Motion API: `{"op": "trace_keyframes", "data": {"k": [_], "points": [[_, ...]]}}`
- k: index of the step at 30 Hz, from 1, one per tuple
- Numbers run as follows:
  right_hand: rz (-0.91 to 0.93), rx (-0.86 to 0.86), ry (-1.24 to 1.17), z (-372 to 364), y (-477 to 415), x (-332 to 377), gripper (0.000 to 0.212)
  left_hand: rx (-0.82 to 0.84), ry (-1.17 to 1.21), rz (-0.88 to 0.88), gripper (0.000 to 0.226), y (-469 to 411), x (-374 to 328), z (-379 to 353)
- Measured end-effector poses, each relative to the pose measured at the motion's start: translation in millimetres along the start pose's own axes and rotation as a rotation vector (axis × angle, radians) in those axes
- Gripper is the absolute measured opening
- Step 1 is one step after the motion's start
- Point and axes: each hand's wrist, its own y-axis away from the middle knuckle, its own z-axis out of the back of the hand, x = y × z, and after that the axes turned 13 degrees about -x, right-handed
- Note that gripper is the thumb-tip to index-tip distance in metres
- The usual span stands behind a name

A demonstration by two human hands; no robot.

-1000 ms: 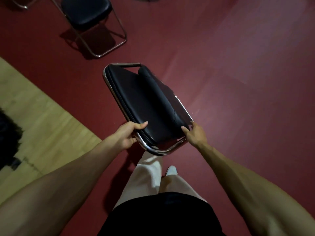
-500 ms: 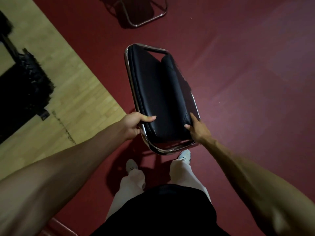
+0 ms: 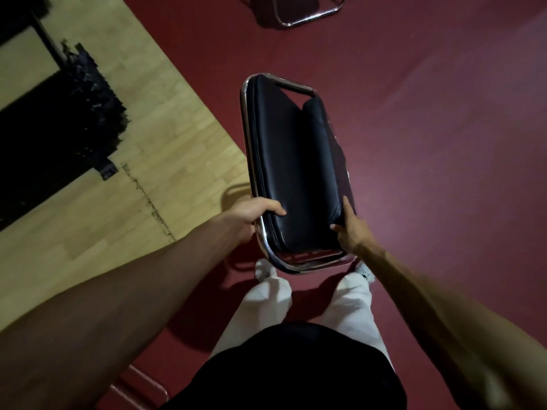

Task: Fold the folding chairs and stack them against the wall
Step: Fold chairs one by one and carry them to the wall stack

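Chair [image 3: 290, 161], folded, gripped by left hand [image 3: 254, 216] and right hand [image 3: 349, 230]; it has swung straighter ahead, apparently mid-carry toward stacking.

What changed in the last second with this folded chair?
The folded chair has swung from a diagonal to nearly straight ahead in the view. The open chair has slipped to the top edge, only its frame base showing, and more wooden floor shows on the left. Unchanged: the left hand and right hand grip the chair's near end.
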Motion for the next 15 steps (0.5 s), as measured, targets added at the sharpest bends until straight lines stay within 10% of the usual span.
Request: {"op": "trace_keyframes", "data": {"k": [15], "points": [[-0.068,-0.057,-0.161,-129,122,54,0.061,-0.172,0.099,-0.03,0.023,49,126,149]]}}
